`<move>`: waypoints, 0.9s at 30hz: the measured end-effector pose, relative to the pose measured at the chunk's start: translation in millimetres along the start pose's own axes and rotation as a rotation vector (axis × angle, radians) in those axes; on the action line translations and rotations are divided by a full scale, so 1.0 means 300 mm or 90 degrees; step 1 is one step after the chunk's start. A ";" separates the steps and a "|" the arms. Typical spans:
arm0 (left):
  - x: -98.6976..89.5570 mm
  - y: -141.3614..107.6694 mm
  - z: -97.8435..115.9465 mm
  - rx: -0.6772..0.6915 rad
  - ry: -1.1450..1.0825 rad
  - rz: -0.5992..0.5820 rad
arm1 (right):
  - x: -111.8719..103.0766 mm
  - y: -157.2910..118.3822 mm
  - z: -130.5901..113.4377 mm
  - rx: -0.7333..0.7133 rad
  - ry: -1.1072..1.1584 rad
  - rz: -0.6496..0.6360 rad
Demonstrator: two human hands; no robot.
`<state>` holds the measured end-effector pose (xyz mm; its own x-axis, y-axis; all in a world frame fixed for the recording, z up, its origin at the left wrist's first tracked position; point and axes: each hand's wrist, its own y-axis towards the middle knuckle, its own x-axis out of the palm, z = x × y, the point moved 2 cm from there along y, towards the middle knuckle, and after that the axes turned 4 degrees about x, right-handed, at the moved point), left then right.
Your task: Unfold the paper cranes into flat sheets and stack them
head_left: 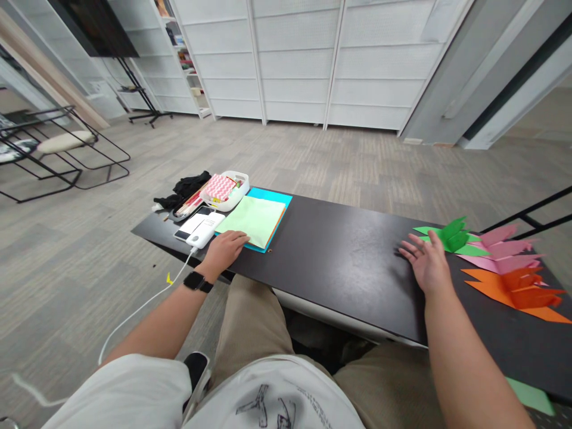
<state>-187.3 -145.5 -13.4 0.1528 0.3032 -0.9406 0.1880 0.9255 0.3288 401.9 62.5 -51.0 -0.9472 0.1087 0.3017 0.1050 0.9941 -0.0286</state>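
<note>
My left hand (227,249) rests on the near edge of a stack of coloured paper, with its fingers stretched out over the pale green top sheet (254,217). A blue sheet (272,196) and a thin orange edge show beneath it. On the other side, my right hand (424,259) is open and palm up above the black table, with nothing in it. Just beyond its fingers stands a green folded paper piece (453,235). A pink folded paper piece (504,249) and an orange one (521,286) sit to the right.
Left of the paper lie a white power bank (209,229) with a cable, a white basket (239,189) and a black cloth (192,186). The black table (339,250) is long and narrow. A light green paper (531,394) lies at the lower right.
</note>
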 end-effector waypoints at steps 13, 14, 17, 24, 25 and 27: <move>-0.059 0.069 0.078 0.028 -0.029 0.056 | -0.011 0.016 0.026 -0.004 -0.027 -0.010; -0.064 0.098 0.109 0.028 -0.047 0.081 | -0.008 0.011 0.023 -0.005 -0.032 -0.008; -0.059 0.223 0.221 0.048 -0.135 0.151 | 0.005 -0.013 0.007 -0.009 -0.045 -0.001; 0.043 0.605 0.563 0.183 -0.361 0.188 | 0.012 -0.063 -0.023 -0.035 -0.097 0.021; 0.070 0.647 0.609 0.187 -0.390 0.182 | 0.008 -0.066 -0.026 -0.060 -0.123 0.037; 0.137 0.708 0.685 0.181 -0.459 0.164 | -0.010 -0.068 -0.029 -0.131 -0.196 0.104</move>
<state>58.3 17.0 35.3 0.7935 0.1881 -0.5788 0.2863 0.7239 0.6277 405.2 41.9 -42.9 -0.9560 0.2933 0.0082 0.2913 0.9451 0.1484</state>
